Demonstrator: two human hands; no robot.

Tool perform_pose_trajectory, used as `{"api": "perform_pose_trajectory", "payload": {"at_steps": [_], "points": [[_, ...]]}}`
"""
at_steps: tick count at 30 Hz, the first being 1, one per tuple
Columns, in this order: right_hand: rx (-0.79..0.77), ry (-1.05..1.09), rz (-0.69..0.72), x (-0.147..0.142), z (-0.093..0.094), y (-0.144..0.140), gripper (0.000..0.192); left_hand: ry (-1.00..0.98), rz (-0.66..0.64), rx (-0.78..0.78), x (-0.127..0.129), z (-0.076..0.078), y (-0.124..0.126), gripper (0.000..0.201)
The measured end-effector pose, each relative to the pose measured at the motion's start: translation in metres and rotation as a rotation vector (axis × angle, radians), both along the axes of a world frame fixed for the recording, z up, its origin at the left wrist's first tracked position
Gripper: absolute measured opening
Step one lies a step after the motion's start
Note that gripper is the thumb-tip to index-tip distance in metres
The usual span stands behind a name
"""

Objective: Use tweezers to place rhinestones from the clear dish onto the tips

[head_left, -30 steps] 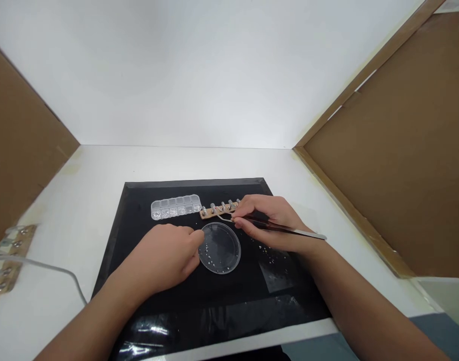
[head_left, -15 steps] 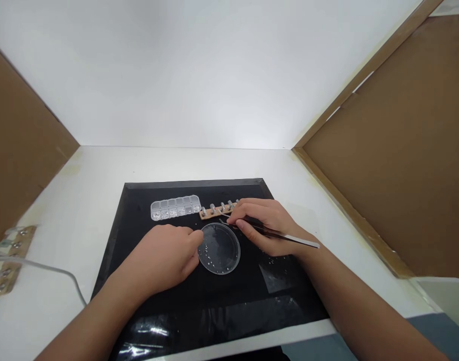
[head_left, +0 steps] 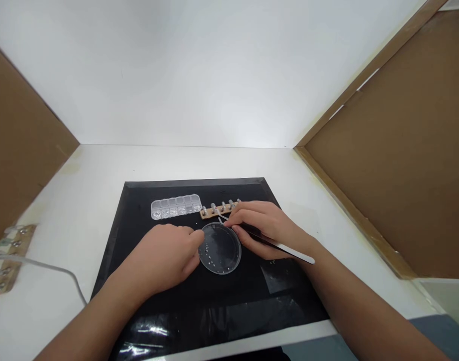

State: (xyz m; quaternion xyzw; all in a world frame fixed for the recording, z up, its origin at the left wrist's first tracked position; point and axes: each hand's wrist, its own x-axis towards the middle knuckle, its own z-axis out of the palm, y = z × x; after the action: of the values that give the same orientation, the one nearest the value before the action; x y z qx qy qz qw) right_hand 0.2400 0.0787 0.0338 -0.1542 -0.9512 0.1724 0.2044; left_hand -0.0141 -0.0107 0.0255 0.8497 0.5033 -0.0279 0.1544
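Note:
A clear round petri dish (head_left: 222,253) lies on the black mat, with several tiny pale pieces scattered in its left and lower parts. My left hand (head_left: 173,253) is closed at the dish's left rim, thumb and curled fingers against the edge; its fingertips are partly hidden. In my right hand (head_left: 265,228) is a pair of tweezers (head_left: 282,245), dark in the middle with a pale handle end. Their slightly parted tips are above the far rim of the dish, close to a wooden strip (head_left: 209,214) carrying several shiny metal clips. My right hand hides part of that strip.
A clear compartment box (head_left: 176,207) with small glittery contents stands behind the dish. The black mat (head_left: 139,200) covers the white table's middle. Another strip with clips (head_left: 15,255) and a grey cable (head_left: 56,268) lie at left. Brown panels (head_left: 402,150) flank the workspace.
My right hand has shifted slightly toward me, and the tweezers' handle end has dropped. Their tips have moved a little left, toward the dish's far rim. My left hand has stayed in place.

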Motion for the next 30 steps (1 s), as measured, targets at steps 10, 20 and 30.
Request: {"api": "perform_pose_trajectory", "payload": {"at_steps": [10,20,30], "points": [[0.108,-0.061,-0.014,-0.0012,0.0045,-0.0028,0.015,-0.003,0.003,0.003,0.0002,0.0010,0.0005,0.021],[0.112,-0.062,-0.021,-0.0006,0.0035,-0.0027,0.015,-0.002,0.001,0.002,-0.0005,-0.0005,0.0008,0.020],[0.112,-0.075,-0.028,-0.0013,0.0051,-0.0041,0.015,0.002,0.004,-0.006,0.0000,0.0011,0.0004,0.019]]}}
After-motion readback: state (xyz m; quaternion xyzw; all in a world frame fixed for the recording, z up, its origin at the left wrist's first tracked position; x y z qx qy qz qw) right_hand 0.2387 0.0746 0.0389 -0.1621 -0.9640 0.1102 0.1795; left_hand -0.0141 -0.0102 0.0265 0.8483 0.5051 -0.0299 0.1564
